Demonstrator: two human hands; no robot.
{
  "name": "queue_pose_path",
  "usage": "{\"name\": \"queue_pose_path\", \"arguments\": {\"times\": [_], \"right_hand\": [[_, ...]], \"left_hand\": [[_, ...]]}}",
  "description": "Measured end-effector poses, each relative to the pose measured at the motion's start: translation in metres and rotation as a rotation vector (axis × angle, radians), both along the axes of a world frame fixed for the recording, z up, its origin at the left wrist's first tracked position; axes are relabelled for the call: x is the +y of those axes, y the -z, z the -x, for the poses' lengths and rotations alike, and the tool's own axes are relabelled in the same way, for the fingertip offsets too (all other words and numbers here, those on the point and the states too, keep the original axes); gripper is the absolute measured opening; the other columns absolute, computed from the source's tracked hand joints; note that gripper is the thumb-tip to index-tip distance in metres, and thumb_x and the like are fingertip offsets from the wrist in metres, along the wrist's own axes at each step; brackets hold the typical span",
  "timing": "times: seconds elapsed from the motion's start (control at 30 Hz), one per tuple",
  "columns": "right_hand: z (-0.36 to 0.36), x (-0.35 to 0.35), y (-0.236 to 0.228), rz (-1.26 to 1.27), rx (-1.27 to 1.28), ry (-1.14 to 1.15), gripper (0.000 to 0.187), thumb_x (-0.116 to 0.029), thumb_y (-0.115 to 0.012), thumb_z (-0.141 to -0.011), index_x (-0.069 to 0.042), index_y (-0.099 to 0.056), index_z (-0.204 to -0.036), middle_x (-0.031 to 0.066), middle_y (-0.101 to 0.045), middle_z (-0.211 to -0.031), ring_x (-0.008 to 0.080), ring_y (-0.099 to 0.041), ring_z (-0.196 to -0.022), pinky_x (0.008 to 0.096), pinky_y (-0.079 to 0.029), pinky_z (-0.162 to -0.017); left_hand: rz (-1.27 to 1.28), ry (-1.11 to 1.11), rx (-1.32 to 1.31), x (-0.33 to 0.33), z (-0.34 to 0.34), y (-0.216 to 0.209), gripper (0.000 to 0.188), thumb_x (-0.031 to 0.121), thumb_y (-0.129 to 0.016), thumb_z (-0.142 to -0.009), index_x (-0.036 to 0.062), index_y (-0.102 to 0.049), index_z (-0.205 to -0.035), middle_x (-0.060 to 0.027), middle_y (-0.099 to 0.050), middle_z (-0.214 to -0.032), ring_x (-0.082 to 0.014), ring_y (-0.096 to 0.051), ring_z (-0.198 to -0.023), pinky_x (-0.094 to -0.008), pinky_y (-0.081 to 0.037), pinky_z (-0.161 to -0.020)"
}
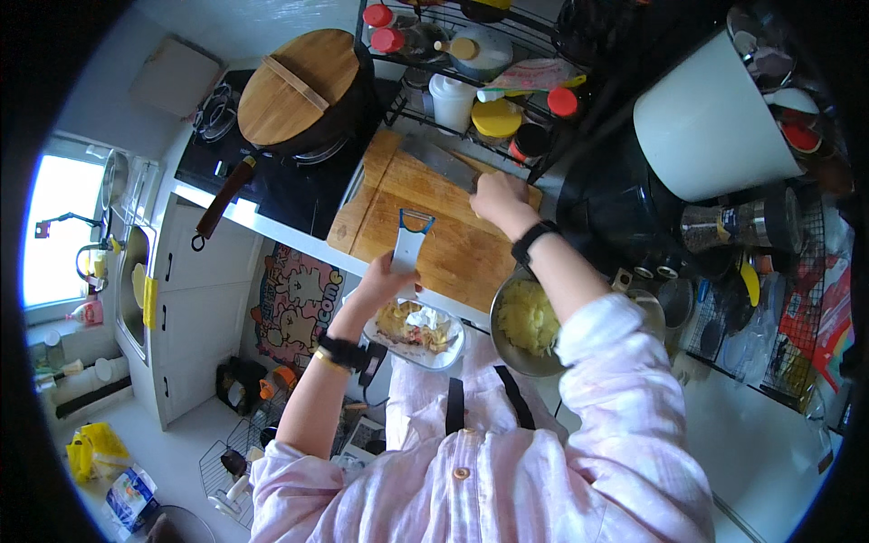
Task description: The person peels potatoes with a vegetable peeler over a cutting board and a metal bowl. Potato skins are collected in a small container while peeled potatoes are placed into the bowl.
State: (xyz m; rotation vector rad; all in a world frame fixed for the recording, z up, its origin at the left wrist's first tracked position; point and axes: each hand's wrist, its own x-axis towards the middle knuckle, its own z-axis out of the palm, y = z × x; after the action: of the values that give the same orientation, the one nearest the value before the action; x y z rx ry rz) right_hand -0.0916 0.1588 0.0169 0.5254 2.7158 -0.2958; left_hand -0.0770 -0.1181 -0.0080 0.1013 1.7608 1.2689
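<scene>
Wooden cutting board [462, 262] taken as reference. Left hand [389, 279] at the board's near edge, gripping the white handle of a peeler [409, 253]; peeler head stands over the board, blade pointing away from the body. Right hand [500, 201] at the board's far right, curled closed on the handle end of a knife [439, 163]; handle itself hidden by the fist. Blade lies along the board's far edge, tip toward far left.

Metal bowl [501, 351] just off the board's near right corner, holding pale yellow pieces [529, 312]; exact cut not resolvable. White tray [441, 364] off the near edge, left of the bowl, with mixed scraps [398, 324]. Support under tray unclear. Lidded pan [299, 86] beyond the board's far left.

Step, as judged: handling of tools, with neither blade on food. Moving the knife would call for a secure handle grip and an edge kept away from the left hand; freeing that hand would call for a safe spot for the peeler.
</scene>
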Motion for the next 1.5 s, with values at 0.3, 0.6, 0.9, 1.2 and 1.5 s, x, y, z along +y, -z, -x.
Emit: {"name": "queue_pose_path", "arguments": {"times": [0.3,0.6,0.9,1.2,1.5], "right_hand": [[-0.211,0.003,-0.117,0.58,0.755,0.145,0.03,-0.008,-0.067,-0.089,-0.004,-0.045,-0.069,0.0121,-0.051,-0.058,0.0261,-0.056,-0.05,0.0366,-0.04,-0.049],[-0.256,0.002,-0.087,0.233,0.875,-0.279,0.02,-0.007,-0.068,-0.078,-0.01,-0.05,-0.07,0.0081,-0.051,-0.056,0.0302,-0.059,-0.057,0.0424,-0.048,-0.053],[-0.269,0.042,-0.037,0.296,0.891,0.068,0.025,-0.008,-0.064,-0.086,-0.01,-0.047,-0.067,0.0109,-0.054,-0.054,0.0322,-0.061,-0.05,0.0433,-0.044,-0.044],[-0.253,0.041,-0.033,0.309,0.743,0.161,0.025,-0.008,-0.063,-0.087,-0.01,-0.047,-0.069,0.0119,-0.056,-0.055,0.034,-0.062,-0.051,0.0443,-0.047,-0.047],[-0.259,0.036,-0.047,0.308,0.91,-0.089,0.023,-0.007,-0.064,-0.086,-0.009,-0.048,-0.07,0.0127,-0.056,-0.056,0.033,-0.062,-0.054,0.0436,-0.048,-0.05]], "left_hand": [[-0.345,0.039,-0.698,0.021,-0.132,-0.112,0.034,0.022,-0.059,-0.11,0.0046,-0.052,-0.138,-0.0034,-0.066,-0.099,-0.0141,-0.066,-0.084,-0.0315,-0.057,-0.077],[-0.018,0.251,0.027,0.06,-0.196,-0.115,0.036,0.022,-0.062,-0.105,-0.0009,-0.056,-0.132,-0.0155,-0.068,-0.089,-0.0215,-0.067,-0.083,-0.0387,-0.054,-0.076],[0.122,0.179,-0.12,0.069,-0.192,-0.109,0.029,0.017,-0.058,-0.107,-0.0013,-0.056,-0.13,-0.009,-0.07,-0.087,-0.0173,-0.07,-0.075,-0.0347,-0.057,-0.066],[0.077,0.213,-0.17,0.079,-0.183,-0.109,0.028,0.016,-0.056,-0.109,-0.0007,-0.055,-0.132,-0.0067,-0.069,-0.087,-0.0149,-0.067,-0.071,-0.0333,-0.057,-0.062],[0.077,0.34,0.117,0.086,-0.186,-0.115,0.033,0.016,-0.059,-0.108,-0.0005,-0.054,-0.136,-0.0058,-0.069,-0.091,-0.0145,-0.069,-0.075,-0.0334,-0.058,-0.061]]}}
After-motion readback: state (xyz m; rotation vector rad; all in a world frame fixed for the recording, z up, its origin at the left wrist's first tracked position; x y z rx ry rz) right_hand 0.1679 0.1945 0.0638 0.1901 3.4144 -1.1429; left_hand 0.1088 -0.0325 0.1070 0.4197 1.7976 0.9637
